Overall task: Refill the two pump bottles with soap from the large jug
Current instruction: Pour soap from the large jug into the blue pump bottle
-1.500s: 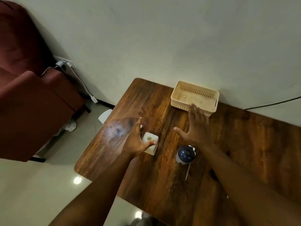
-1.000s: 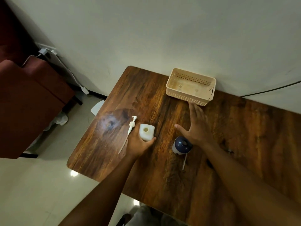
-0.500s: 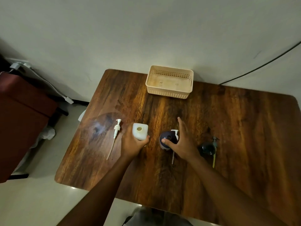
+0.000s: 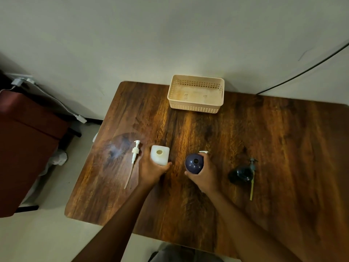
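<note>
A white square bottle (image 4: 159, 154) with an open neck stands on the wooden table (image 4: 273, 140), and my left hand (image 4: 151, 170) is wrapped around its near side. My right hand (image 4: 204, 175) grips a dark blue round bottle (image 4: 194, 163), also open at the neck. A white pump head (image 4: 203, 152) peeks out just behind my right fingers. Another white pump with a long tube (image 4: 133, 159) lies flat left of the white bottle. Further right stands a dark round bottle (image 4: 240, 174), with a grey pump and yellowish tube (image 4: 252, 176) beside it.
A beige perforated basket (image 4: 196, 107) sits at the table's far edge against the wall. A dark red sofa (image 4: 24, 148) stands left of the table, with a white cable and plug (image 4: 79, 118) by it. A black cable (image 4: 302, 72) runs along the wall at right.
The view has swung right and steadied, bringing the dark bottle into sight. My right hand came down from beyond the blue bottle and closed around it. My left hand stays on the white bottle.
</note>
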A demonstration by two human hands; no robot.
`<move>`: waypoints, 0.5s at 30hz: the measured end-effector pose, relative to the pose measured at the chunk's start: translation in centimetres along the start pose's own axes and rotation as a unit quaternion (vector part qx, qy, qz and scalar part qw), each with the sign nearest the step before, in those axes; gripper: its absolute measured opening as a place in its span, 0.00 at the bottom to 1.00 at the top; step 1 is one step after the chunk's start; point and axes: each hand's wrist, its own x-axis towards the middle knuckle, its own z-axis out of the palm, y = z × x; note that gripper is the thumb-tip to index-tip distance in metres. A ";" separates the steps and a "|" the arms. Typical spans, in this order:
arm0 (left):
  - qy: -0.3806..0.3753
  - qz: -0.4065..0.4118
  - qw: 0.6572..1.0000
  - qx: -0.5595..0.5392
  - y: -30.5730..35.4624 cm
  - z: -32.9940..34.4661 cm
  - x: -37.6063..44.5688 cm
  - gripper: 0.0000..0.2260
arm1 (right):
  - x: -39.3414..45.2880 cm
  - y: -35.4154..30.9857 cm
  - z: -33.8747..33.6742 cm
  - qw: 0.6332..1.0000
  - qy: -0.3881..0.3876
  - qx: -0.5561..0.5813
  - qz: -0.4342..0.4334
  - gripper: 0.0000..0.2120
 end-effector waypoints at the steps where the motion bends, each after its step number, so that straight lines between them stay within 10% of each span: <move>1: 0.004 -0.010 1.000 0.004 0.2 0.0 0.1 0.39 | 0.0 -0.1 0.0 1.000 0.008 0.003 -0.001 0.44; 15: 0.055 0.082 0.994 -0.047 9.7 -2.4 2.8 0.36 | 2.4 -6.3 -8.0 0.988 0.031 0.151 -0.028 0.38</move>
